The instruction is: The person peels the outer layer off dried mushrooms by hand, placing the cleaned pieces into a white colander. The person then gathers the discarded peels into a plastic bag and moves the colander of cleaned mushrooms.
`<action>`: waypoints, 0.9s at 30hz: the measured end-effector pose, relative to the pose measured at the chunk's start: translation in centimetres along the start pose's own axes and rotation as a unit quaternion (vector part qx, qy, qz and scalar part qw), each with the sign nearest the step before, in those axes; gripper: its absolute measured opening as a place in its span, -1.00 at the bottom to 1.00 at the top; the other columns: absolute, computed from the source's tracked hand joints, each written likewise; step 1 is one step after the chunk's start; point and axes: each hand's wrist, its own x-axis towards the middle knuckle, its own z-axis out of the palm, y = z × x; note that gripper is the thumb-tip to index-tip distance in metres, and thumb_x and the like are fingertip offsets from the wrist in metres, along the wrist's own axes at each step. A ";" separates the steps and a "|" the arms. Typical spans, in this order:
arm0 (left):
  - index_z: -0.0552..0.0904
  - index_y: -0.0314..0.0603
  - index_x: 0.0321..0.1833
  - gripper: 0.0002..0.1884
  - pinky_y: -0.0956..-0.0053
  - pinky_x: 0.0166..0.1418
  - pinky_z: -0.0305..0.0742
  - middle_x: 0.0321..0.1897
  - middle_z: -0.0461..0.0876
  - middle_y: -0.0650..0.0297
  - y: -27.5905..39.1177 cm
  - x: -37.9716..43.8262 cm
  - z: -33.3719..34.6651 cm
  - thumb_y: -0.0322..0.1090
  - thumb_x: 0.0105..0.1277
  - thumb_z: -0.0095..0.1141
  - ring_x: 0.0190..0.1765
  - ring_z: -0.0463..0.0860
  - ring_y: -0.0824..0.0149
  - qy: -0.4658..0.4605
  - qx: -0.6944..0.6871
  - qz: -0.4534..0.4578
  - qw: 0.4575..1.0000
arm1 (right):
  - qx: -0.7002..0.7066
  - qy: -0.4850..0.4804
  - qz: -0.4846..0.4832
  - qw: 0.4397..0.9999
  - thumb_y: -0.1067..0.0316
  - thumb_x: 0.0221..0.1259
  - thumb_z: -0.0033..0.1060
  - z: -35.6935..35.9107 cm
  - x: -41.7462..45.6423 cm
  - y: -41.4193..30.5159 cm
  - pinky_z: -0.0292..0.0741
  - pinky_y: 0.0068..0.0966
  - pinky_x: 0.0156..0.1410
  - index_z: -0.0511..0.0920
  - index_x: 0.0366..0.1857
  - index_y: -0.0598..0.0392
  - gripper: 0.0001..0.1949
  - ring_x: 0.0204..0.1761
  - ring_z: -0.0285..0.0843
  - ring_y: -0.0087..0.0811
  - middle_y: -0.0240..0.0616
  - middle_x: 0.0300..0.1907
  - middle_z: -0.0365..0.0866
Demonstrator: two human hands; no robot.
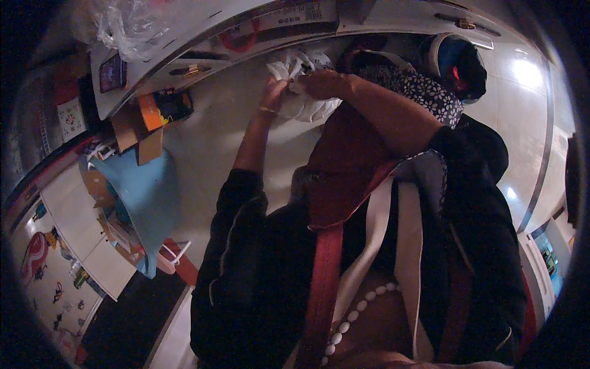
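A white plastic bag hangs or rests low in front of me, close to the cabinet front. My left hand pinches the bag's gathered top from the left side. From the right, my right hand reaches across and grips the same bunched plastic, its fingers close to the left ones. Something small and dark shows at the right fingertips, too blurred to name. The bag's contents are hidden. A dark red apron covers part of my front.
Clear plastic wrap lies on the white counter above. A light-blue plastic chair holding cardboard stands at left, near an open cardboard box. Dark floral fabric and a bin with a black liner are at right.
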 end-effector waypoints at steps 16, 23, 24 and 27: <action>0.51 -0.18 -0.08 -0.73 0.40 0.15 0.26 -0.03 0.49 0.18 3.6 -1.2 0.6 -0.36 0.15 -0.07 0.05 0.42 0.30 -0.057 0.051 -0.010 0.997 | 0.191 0.111 0.058 0.974 0.10 -0.03 0.13 -2.8 0.8 -1.9 0.23 -0.36 0.23 0.44 -0.01 0.00 -0.55 0.15 0.24 -0.14 -0.06 0.08 0.30; 0.51 -0.26 -0.19 -0.71 0.53 -0.07 0.30 -0.35 0.51 0.34 3.7 -1.0 0.9 -0.30 0.03 0.08 -0.23 0.43 0.48 -0.083 -0.069 -0.020 0.994 | 0.134 0.122 0.080 0.980 0.20 0.00 0.06 -3.4 0.3 -2.1 0.34 -0.40 0.11 0.43 0.00 0.03 -0.59 0.10 0.30 -0.21 -0.12 0.04 0.36; 0.51 -0.26 -0.19 -0.70 0.53 -0.08 0.30 -0.36 0.50 0.34 2.7 -0.8 1.0 -0.25 0.04 0.08 -0.24 0.42 0.46 -0.099 -0.083 0.003 0.992 | 0.159 0.157 0.077 0.972 0.22 0.00 0.05 -2.7 0.4 -2.1 0.36 -0.39 0.06 0.42 0.00 0.05 -0.59 0.02 0.36 -0.22 -0.12 0.01 0.39; 0.52 -0.25 -0.21 -0.62 0.52 -0.12 0.29 -0.38 0.49 0.35 1.7 -0.5 0.7 -0.05 0.09 0.05 -0.26 0.42 0.43 -0.124 -0.175 0.045 0.976 | 0.279 0.185 0.087 0.938 0.26 0.02 0.00 -1.9 0.6 -2.3 0.43 -0.36 -0.10 0.40 0.01 0.12 -0.59 -0.21 0.51 -0.26 -0.14 -0.08 0.46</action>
